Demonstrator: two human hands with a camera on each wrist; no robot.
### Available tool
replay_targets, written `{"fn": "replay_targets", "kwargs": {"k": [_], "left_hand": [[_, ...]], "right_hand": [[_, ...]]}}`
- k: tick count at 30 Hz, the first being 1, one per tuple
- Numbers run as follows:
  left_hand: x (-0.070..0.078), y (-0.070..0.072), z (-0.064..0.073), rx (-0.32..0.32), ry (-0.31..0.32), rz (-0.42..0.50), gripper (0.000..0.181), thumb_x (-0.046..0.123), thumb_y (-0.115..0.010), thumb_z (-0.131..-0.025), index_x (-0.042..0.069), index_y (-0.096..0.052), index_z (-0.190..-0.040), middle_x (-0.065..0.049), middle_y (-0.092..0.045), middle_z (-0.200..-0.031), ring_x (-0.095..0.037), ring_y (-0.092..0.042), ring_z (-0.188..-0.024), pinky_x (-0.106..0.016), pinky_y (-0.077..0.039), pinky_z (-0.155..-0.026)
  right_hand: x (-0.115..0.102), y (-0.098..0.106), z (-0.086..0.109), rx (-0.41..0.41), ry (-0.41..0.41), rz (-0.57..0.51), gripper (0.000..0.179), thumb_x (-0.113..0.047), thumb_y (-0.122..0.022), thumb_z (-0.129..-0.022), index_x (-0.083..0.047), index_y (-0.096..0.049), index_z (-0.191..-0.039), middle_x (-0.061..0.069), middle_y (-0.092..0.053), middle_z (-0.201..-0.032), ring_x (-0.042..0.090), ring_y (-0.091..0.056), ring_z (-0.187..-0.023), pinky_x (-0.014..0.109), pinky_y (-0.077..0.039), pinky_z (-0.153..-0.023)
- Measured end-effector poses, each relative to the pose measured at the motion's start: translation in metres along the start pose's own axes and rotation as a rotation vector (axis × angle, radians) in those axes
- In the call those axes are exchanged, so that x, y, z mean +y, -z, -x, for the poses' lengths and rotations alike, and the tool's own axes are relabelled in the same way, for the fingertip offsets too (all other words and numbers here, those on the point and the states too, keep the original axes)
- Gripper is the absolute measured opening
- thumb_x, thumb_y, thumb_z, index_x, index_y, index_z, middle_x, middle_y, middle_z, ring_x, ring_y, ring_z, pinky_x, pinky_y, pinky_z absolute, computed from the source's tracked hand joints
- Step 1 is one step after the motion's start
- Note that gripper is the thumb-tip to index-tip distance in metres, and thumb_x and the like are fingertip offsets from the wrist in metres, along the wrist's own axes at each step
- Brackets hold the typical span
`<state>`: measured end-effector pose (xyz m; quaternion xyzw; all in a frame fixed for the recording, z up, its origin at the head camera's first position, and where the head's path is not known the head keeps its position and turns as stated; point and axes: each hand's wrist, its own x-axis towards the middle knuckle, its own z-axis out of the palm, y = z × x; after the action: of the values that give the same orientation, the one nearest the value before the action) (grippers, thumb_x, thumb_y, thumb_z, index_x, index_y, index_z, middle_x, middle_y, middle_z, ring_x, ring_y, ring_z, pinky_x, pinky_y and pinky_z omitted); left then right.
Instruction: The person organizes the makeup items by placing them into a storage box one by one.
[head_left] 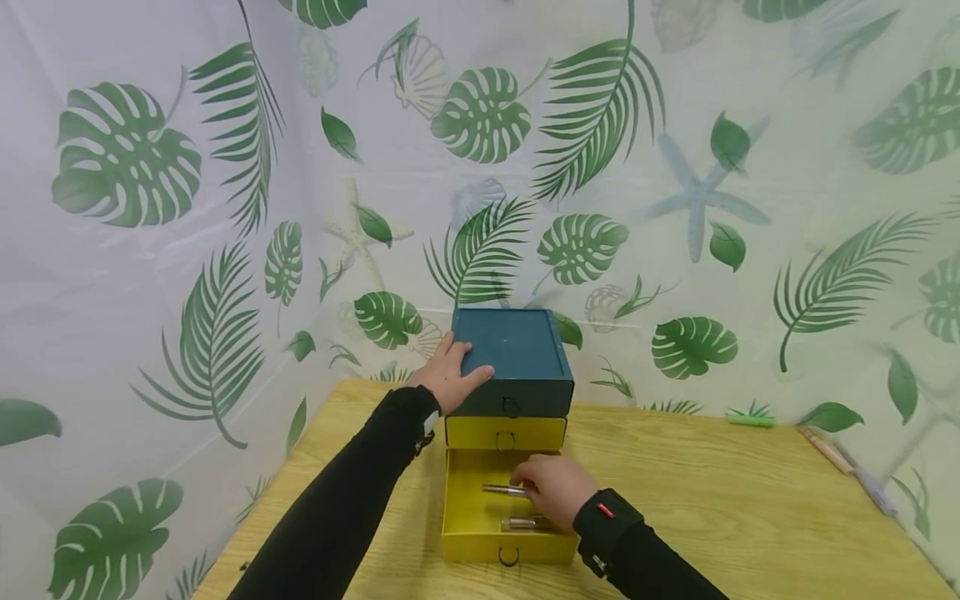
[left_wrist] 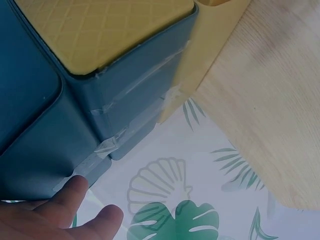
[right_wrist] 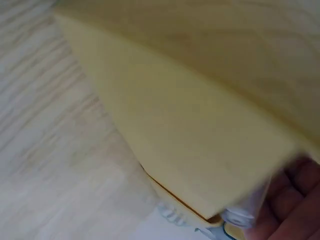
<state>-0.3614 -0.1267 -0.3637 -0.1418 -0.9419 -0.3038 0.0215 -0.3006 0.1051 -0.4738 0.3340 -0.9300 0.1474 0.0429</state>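
Observation:
A small drawer unit [head_left: 510, 346] with a dark blue top stands on the wooden table. Its lowest yellow drawer [head_left: 461, 508] is pulled out toward me. My left hand [head_left: 450, 373] rests on the unit's top left edge, fingers spread. In the left wrist view, its fingertips [left_wrist: 75, 192] show beside the blue side wall. Inside the drawer, my right hand [head_left: 558, 487] has curled fingers and pinches a slim silver stick [head_left: 502, 489], whose kind is unclear. A thicker silvery stick [head_left: 517, 524] lies nearer the drawer front, partly hidden by that hand. The right wrist view is blurred.
Toward the table's back right lie a green marker [head_left: 750, 420], a pinkish pen [head_left: 825, 450] and a lavender pen [head_left: 870, 487]. A leaf-printed sheet [head_left: 480, 183] hangs behind and to the left. A shut yellow drawer [head_left: 468, 432] sits above the pulled-out one.

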Motion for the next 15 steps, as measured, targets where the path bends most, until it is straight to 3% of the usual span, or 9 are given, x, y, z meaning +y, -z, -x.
{"fn": "replay_targets", "kwargs": {"k": [15], "left_hand": [[-0.003,0.002,0.001,0.0,-0.007,-0.003,0.075,0.06,-0.05,-0.102,0.015,-0.034,-0.16,-0.012,-0.007,-0.17,-0.035,-0.029,-0.149,-0.053,-0.039,-0.116]], "right_hand": [[0.003,-0.02,-0.005,-0.075,0.018,-0.038,0.016,-0.004,-0.068,-0.094,-0.017,-0.077,-0.097,-0.004,-0.07,-0.089,0.012,-0.063,-0.077,0.033,-0.059,-0.068]]}}
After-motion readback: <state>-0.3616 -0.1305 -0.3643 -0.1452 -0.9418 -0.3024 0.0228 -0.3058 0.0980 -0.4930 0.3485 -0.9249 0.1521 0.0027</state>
